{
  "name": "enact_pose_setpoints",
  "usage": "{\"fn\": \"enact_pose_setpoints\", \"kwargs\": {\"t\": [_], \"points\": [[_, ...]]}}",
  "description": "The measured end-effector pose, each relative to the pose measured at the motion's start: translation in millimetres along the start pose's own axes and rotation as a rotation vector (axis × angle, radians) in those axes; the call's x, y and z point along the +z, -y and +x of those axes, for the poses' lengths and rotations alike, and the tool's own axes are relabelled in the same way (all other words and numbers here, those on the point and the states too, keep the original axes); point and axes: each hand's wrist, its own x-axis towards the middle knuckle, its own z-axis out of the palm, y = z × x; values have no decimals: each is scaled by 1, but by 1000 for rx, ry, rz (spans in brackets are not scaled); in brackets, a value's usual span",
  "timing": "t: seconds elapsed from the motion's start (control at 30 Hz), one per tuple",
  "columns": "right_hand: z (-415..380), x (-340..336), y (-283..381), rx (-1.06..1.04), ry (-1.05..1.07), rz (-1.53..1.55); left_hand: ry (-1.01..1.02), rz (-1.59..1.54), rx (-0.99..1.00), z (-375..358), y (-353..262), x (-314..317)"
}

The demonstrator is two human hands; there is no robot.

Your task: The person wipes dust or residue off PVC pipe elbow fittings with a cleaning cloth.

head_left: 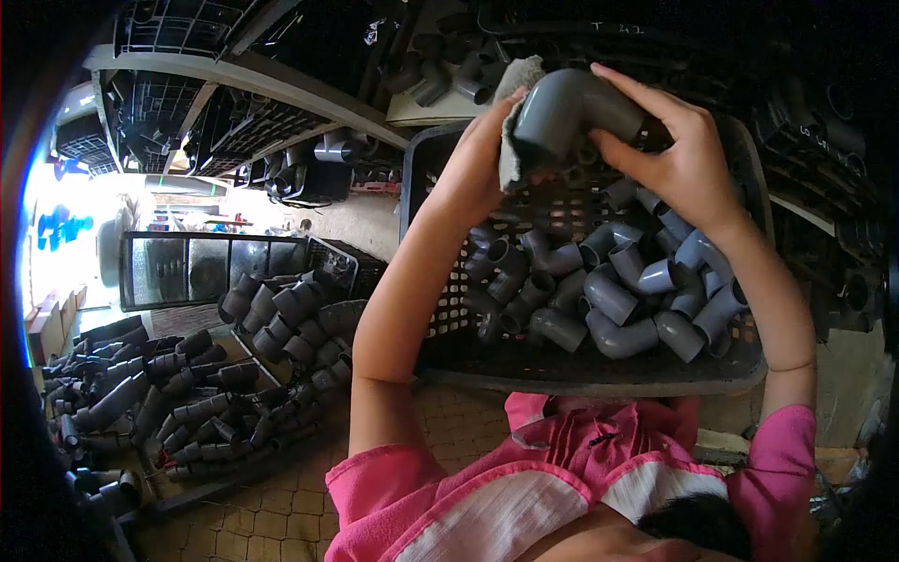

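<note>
A large grey pipe elbow (562, 105) is held up between my two hands, over the far part of a black plastic crate (581, 377). My left hand (482, 155) presses a pale grey cloth (511, 140) against the elbow's left end. On the other side, my right hand (670, 150) grips the elbow's right arm, thumb below and fingers above. Beneath my hands, several smaller grey pipe elbows (613, 295) lie jumbled in the crate. The fingertips of my left hand are partly hidden by the cloth and the elbow.
Many dark pipe fittings (201, 398) are heaped on the left. Behind them stands a dark-framed crate (220, 267). Racks with a pale metal beam (253, 80) and black baskets run along the upper left. More elbows lie on a shelf (435, 112) beyond the crate.
</note>
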Motion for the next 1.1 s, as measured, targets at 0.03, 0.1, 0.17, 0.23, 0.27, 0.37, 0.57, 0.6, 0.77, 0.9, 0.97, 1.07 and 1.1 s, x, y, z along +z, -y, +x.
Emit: {"fn": "enact_pose_setpoints", "kwargs": {"t": [0.03,0.1,0.17,0.23,0.27,0.37,0.57,0.6,0.77,0.9,0.97,1.07,1.1], "points": [[0,0,0,17,-9,3,1,-19,-4,0,-1,0],[0,-1,0,53,-26,8,-2,-65,-40,1,-4,-2],[0,0,-1,87,-17,-22,-10,-116,-104,2,-7,-3],[-1,-1,-3,110,-4,-51,-63,-32,-92,1,-5,-2],[-1,-1,-3,115,4,-66,-89,9,-85,1,-4,-1],[1,-2,-4,-5,-30,-231,-71,105,-60,-5,-8,7],[-2,1,2,-167,-40,-467,90,358,98,-2,0,10],[-2,0,2,-148,-25,-479,94,390,109,-2,0,10],[-6,1,1,-14,56,-527,96,604,161,-2,-1,12],[-3,-2,3,60,141,-329,107,673,273,1,4,6],[0,-6,3,133,224,-185,52,695,282,-1,5,9],[3,-10,4,280,337,-61,-47,702,369,0,7,12],[3,-10,2,313,350,-35,-82,739,402,-1,6,14]]}}
